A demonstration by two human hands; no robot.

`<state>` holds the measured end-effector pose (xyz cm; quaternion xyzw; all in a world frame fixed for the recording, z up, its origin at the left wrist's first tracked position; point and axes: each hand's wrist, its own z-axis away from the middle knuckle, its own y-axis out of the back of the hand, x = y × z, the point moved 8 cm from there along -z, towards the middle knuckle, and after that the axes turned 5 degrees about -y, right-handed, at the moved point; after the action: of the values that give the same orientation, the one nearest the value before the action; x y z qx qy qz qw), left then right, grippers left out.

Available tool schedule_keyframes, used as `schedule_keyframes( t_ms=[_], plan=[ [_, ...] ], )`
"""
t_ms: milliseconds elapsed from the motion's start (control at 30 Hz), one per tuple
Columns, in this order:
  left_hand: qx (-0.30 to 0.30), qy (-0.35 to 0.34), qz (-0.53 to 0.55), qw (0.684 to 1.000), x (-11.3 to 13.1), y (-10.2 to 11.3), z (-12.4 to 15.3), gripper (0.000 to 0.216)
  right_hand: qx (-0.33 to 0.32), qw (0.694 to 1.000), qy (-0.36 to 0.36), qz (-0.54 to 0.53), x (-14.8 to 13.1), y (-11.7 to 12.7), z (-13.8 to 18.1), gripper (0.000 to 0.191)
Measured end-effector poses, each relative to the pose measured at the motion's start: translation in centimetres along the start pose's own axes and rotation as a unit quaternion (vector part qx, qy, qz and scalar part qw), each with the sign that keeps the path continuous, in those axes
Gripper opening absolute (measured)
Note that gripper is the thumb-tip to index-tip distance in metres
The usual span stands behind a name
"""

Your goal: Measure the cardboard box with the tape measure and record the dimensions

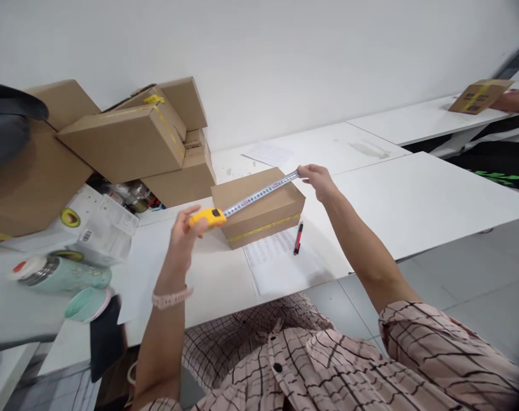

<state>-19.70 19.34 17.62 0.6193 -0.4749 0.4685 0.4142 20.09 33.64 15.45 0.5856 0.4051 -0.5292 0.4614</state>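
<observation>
My left hand (186, 225) is closed around the yellow case of a tape measure (208, 217). The silver blade (259, 194) runs out of the case to the right, over the top of a closed cardboard box (259, 212). Its far end is pinched by the fingers of my right hand (317, 180), just past the box's right side. I cannot tell whether the blade touches the box. Yellow tape runs along the box's near side. Printed sheets (276, 262) lie partly under the box, with a red and black pen (299, 238) on them.
Cardboard boxes (126, 140) are piled at the left back against the wall. A mint flask (67, 274), a green cup (87, 304) and a dark phone-like object (108, 339) are at left. Another paper (268, 154) lies behind. At far right a person's hand holds a small box (479, 96).
</observation>
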Motion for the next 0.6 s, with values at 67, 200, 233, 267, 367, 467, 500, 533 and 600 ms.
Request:
schedule_keyframes(
  t_ms=[67,200,233,267,367,467,500,533,600],
  plan=[
    [-0.093,0.071,0.052,0.992,-0.6,-3.7,5.0,0.07,-0.013,0.998,0.056,-0.021,-2.1,-0.3,0.0,0.031],
    [-0.305,0.241,0.241,0.889,-2.1,-13.7,14.2,0.082,-0.158,0.977,0.111,0.088,-4.8,-5.8,0.1,0.031],
    [-0.308,0.247,0.274,0.877,-2.1,-15.4,14.9,0.079,-0.196,0.964,0.12,0.133,-5.1,-7.7,0.1,0.032],
    [-0.297,0.244,0.299,0.873,-1.9,-16.7,14.8,0.076,-0.223,0.95,0.129,0.179,-5.3,-9.4,-0.1,0.032],
    [-0.23,0.211,0.322,0.894,-1.1,-18.6,12.2,0.064,-0.231,0.913,0.155,0.298,-5.8,-13.4,-1.9,0.035],
    [-0.186,0.197,0.305,0.913,-0.5,-19.1,9.7,0.056,-0.209,0.886,0.162,0.381,-5.5,-15.8,-3.8,0.038],
    [-0.181,0.196,0.298,0.917,-0.4,-19.2,9.3,0.054,-0.202,0.881,0.159,0.398,-5.2,-16.1,-4.3,0.037],
    [-0.177,0.197,0.293,0.919,-0.3,-19.3,9.1,0.054,-0.199,0.878,0.153,0.408,-4.8,-16.3,-4.7,0.036],
    [-0.173,0.209,0.292,0.917,-0.6,-19.6,9.4,0.055,-0.204,0.88,0.134,0.407,-3.9,-16.2,-5.1,0.034]
  ],
)
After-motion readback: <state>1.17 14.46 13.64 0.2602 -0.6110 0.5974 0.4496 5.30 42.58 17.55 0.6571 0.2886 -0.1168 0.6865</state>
